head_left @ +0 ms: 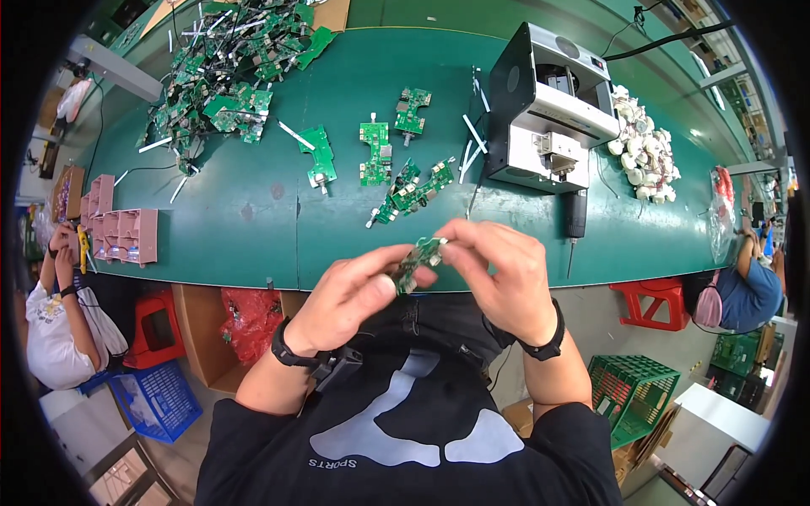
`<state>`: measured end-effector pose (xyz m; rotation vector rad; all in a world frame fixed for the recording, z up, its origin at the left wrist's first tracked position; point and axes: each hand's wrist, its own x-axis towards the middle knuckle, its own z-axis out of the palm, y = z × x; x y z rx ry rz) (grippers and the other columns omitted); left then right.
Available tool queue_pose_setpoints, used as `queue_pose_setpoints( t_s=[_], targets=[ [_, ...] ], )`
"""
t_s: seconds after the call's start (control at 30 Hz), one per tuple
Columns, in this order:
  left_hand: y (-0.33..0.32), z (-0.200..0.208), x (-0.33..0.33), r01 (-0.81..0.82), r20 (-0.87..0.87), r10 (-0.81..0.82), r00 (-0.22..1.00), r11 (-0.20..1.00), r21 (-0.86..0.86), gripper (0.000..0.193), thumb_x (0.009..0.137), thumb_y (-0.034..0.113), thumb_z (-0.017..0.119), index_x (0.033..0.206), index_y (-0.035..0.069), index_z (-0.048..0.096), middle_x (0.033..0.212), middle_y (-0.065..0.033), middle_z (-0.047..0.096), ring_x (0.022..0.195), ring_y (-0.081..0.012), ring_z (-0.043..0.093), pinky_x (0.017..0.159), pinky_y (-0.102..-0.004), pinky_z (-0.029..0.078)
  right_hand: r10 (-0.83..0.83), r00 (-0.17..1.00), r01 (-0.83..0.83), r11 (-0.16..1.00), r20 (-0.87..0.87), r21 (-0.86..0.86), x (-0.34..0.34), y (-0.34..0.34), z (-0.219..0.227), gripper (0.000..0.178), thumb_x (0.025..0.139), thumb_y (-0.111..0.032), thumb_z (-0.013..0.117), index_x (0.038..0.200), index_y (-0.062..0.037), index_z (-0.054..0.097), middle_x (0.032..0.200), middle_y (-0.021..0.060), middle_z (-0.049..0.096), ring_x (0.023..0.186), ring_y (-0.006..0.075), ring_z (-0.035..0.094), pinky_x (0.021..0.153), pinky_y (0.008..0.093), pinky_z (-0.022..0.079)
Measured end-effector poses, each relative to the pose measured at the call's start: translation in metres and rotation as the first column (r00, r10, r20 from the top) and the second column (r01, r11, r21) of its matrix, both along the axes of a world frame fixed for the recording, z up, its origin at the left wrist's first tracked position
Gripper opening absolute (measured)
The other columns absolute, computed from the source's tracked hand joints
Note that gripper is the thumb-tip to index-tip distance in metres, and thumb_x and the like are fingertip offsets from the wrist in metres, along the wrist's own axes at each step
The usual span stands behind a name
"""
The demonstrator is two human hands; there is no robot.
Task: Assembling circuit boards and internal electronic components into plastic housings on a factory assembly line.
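While the left hand (354, 293) and right hand (504, 268) pinch a small green circuit board (419, 255), a shiny green tabletop (253, 228) sprawls past them, red plastic stool (656, 297) well to their right.

Fingers of the left hand (344, 297) and right hand (508, 274) cover parts of the board (418, 255), whose fine components are too small to tell apart. In the pile (224, 80), upper boards hide lower ones. The picture's lower edge cuts off the shirt (396, 485).
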<state>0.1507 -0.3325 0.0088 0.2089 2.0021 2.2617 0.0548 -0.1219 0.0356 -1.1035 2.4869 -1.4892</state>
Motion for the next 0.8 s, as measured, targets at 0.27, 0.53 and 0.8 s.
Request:
queue_pose_setpoints(
  t_s=[0.27,0.53,0.8],
  targets=[
    [0.010,0.008,0.001,-0.148,0.244,0.181,0.953,0.978,-0.147,0.028,0.107,0.012,0.056,0.128,-0.004,0.066,0.092,-0.0051,0.073,0.087,-0.0114,0.066,0.084,-0.0279,0.051,-0.137,0.990,0.136,0.990,-0.025,-0.047,0.012,-0.004,-0.011,0.013,0.088,0.001,0.077,0.100,-0.0006,0.072,0.080,0.0091,0.071,0.067,0.0219,0.068,0.063,0.0317,0.053],
    [0.020,-0.004,0.002,-0.230,0.053,0.244,0.968,0.955,-0.189,0.029,0.108,0.018,0.058,0.125,-0.002,0.068,0.089,-0.0072,0.075,0.081,-0.0158,0.071,0.076,-0.0301,0.056,-0.062,0.998,0.063,0.998,-0.018,0.031,0.015,-0.006,-0.006,0.013,0.087,0.001,0.076,0.098,-0.0028,0.071,0.084,0.0087,0.071,0.074,0.0287,0.069,0.066,0.0372,0.054],
    [0.026,-0.003,0.006,-0.274,-0.060,0.270,0.961,0.901,-0.337,0.032,0.104,0.011,0.062,0.133,-0.002,0.065,0.092,-0.0113,0.075,0.084,-0.0213,0.074,0.078,-0.0334,0.057,-0.099,0.995,0.100,0.994,-0.011,0.038,0.021,-0.009,-0.011,0.009,0.085,0.001,0.076,0.092,-0.0020,0.071,0.077,0.0080,0.068,0.064,0.0232,0.064,0.058,0.0339,0.051]
  ],
)
